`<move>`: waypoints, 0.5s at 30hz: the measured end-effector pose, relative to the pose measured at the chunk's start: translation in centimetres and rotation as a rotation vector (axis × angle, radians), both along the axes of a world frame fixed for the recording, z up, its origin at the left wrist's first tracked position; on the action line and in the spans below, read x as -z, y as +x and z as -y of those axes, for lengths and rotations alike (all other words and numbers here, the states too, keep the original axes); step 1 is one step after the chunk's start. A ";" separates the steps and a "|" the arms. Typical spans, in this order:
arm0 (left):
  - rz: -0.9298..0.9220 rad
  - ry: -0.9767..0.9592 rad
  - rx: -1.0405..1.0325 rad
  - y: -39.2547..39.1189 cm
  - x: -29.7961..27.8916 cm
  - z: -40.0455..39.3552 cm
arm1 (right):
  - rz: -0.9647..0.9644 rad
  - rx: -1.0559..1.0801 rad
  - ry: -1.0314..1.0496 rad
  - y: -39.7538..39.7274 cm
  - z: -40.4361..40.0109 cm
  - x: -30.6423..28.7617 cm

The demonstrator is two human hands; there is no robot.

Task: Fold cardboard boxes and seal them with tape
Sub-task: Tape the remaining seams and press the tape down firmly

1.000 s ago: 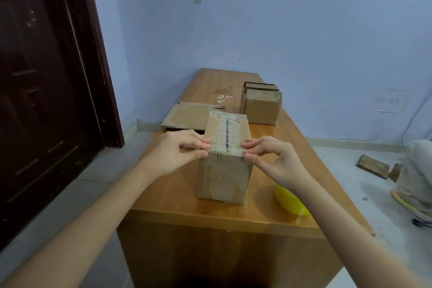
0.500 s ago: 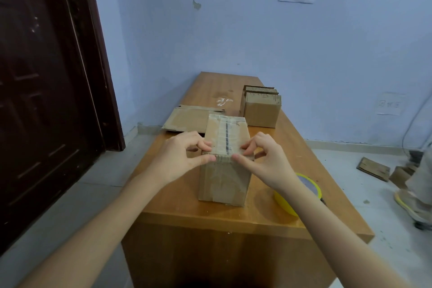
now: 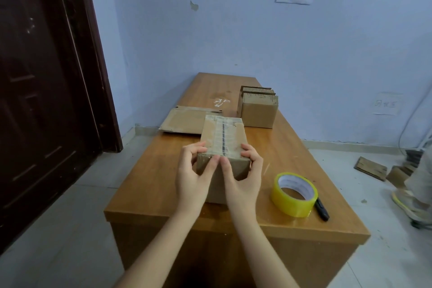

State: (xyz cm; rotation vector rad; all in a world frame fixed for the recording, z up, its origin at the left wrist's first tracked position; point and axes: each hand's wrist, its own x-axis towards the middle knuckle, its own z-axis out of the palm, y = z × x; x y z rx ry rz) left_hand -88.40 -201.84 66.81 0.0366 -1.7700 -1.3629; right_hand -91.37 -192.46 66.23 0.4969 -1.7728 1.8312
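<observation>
A closed cardboard box (image 3: 223, 134) stands near the front of the wooden table (image 3: 163, 163), with clear tape along its top seam. My left hand (image 3: 194, 173) grips its near left corner, fingers on the side and thumb flat on the front face. My right hand (image 3: 243, 175) holds the near right corner the same way, its thumb beside the left thumb, both pressing on the tape end. A yellow tape roll (image 3: 294, 194) lies on the table to the right of my right hand.
A black cutter or pen (image 3: 321, 208) lies beside the roll. A flattened cardboard sheet (image 3: 184, 120) lies behind the box on the left, folded boxes (image 3: 258, 110) behind on the right. A dark door stands at left, cardboard scraps (image 3: 370, 168) and a person's shoe (image 3: 411, 206) on the floor at right.
Both hands slid from the box's top near edge down onto its front face, thumbs meeting at the middle. The view shifted, and the tape roll now shows fully.
</observation>
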 end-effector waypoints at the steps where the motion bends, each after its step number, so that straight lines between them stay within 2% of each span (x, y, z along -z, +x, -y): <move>1: -0.009 0.000 -0.014 -0.1 0.2 -0.1 | -0.007 0.011 -0.037 0.0 0.3 0.1; 7: -0.045 -0.001 0.028 0.0 0.4 0.7 | -0.081 -0.009 -0.034 0.0 -0.5 0.3; 11: -0.045 0.046 0.039 0.4 -0.1 0.7 | -0.047 -0.066 -0.018 -0.1 -1.3 0.1; 15: -0.072 0.109 0.050 0.6 -0.2 0.3 | -0.019 -0.122 -0.139 0.0 -1.7 0.2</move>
